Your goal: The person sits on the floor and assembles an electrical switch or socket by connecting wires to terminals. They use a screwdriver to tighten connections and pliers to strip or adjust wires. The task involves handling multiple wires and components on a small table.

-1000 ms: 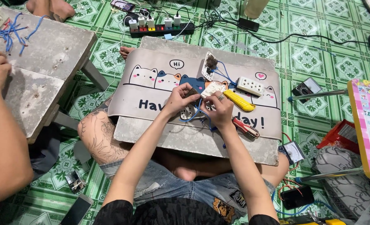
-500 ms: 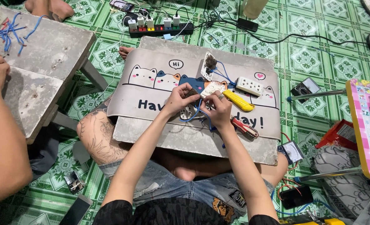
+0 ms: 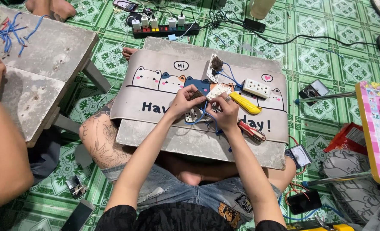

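Observation:
I sit cross-legged at a low table covered by a grey cat-print mat (image 3: 156,92). My left hand (image 3: 185,101) pinches a small electrical part with blue wire (image 3: 203,114) trailing from it. My right hand (image 3: 223,112) holds the same part from the right, fingers closed on it, just below a white switch plate (image 3: 219,90). A yellow-handled screwdriver (image 3: 245,103) lies right of my right hand. A red-handled tool (image 3: 250,130) lies below it. A white socket block (image 3: 256,88) and a small wired module (image 3: 216,65) lie further back.
Another person's arm (image 3: 2,141) rests on a grey low table (image 3: 49,55) at the left, with blue wires (image 3: 10,32) on it. A power strip (image 3: 164,29) lies behind, meters (image 3: 313,90) and a phone (image 3: 78,216) on the green tiled floor, a pink board (image 3: 376,128) at right.
Both hands have shifted only slightly over the small part; the rest of the scene stays as it was.

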